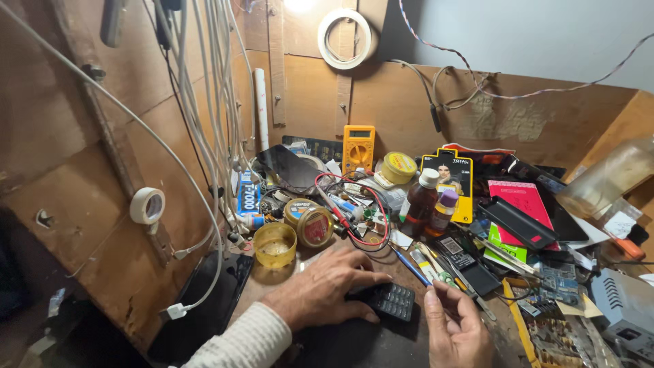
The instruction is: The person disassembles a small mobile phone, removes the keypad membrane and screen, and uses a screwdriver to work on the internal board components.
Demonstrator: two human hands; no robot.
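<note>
My left hand [327, 286] lies flat over a small black keypad phone [390, 300] on the dark work mat, pressing it down; only the phone's keypad end shows. My right hand [455, 326] hovers just to the right of the phone with palm turned up, thumb and fingers pinched close together; whether something tiny sits between them I cannot tell. A blue pen [411, 266] and tweezers [443, 269] lie just beyond the two hands.
Yellow multimeter [358, 146] leans on the back wall with red probe leads [354, 211] trailing forward. Yellow dish [274, 244], round tins [308, 221], two small bottles [430, 201], phones and packets [521, 211] crowd the bench. Cables hang at left; tape roll [147, 205] on wall.
</note>
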